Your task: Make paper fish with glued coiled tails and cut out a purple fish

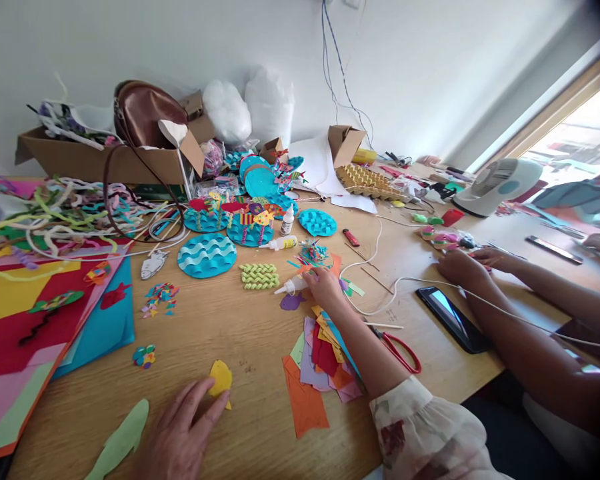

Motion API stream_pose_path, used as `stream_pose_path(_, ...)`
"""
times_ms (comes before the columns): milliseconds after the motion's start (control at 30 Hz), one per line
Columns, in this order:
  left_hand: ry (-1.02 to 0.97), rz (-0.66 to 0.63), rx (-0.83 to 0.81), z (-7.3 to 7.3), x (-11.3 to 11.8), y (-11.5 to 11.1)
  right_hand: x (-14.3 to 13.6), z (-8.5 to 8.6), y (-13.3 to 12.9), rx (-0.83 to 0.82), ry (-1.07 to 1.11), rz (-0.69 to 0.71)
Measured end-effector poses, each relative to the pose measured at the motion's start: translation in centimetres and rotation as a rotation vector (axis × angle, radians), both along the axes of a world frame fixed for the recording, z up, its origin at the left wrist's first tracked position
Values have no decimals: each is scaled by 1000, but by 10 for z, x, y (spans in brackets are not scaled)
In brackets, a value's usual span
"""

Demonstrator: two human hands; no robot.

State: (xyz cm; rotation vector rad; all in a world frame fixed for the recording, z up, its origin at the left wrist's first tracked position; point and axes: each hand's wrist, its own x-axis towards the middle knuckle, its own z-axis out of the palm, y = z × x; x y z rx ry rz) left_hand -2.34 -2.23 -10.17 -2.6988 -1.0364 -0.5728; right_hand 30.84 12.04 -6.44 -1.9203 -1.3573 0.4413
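Observation:
My left hand [180, 427] is low in the view, its thumb and fingertips pinching the edge of a small yellow fish cutout [221, 377]. A pale green fish cutout [123, 437] lies left of it. Farther forward, my right hand [324, 288] has its fingers round a white glue bottle [294, 285], which lies on its side with the nozzle to the left. A purple fish cutout [293, 302] is just below that bottle. Under my right forearm spreads a pile of coloured paper pieces [313, 353], with red-handled scissors [400, 350] to its right.
Blue wavy ovals [207, 255] and more glue bottles [283, 243] stand further back. Green wavy strips [259, 276] lie mid-table. Coloured sheets [95, 320] fill the left side. A phone [450, 319], a white cable [375, 253] and another person's arms [495, 320] are on the right.

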Motion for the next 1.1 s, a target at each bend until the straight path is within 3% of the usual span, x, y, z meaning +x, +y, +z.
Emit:
stream_pose_path(133, -28, 9, 6, 2, 3, 1, 4, 7, -6, -20, -105, -4)
stream_pose_path(300, -97, 25, 24, 8, 8, 1, 20, 34, -37, -57, -176, 48)
stream_pose_path(500, -127, 89, -9, 9, 12, -2, 17, 60, -94, -102, -265, 253)
stream_pose_path(600, -120, 70, 25, 10, 14, -1, 5, 62, -116, -144, -326, 404)
stream_pose_path(700, -119, 62, 42, 13, 16, -1, -4, 60, -129, -207, -370, 471)
stream_pose_path(833, -134, 90, 40, 13, 18, -2, -8, 61, -125, -257, -418, 505)
stream_pose_path(1100, -120, 112, 2, 12, 18, -4, -30, 82, -92, -224, -518, 589)
